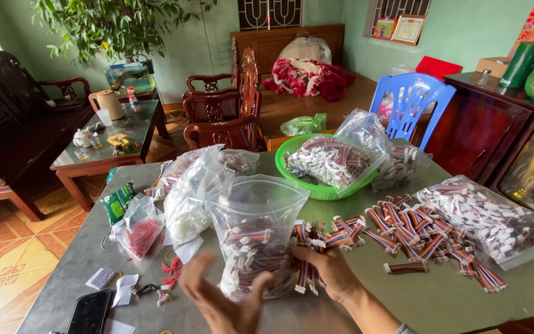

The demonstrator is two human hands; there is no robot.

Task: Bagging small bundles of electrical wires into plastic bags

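Note:
A clear plastic bag (256,229) partly filled with short striped ribbon cables stands upright on the grey table (440,297). My left hand (220,303) is blurred at the bag's lower left, fingers spread and touching its base. My right hand (329,272) is at the bag's lower right, closed around a bundle of ribbon cables (307,247) at the bag's side. A loose pile of the same cables (415,238) lies to the right of my right hand.
A green basket (316,188) with a bagged batch of cables sits behind. More clear bags lie at right (489,219) and left (186,192). A black phone (89,312), paper slips and small red parts are at front left. A blue chair (412,102) stands behind the table.

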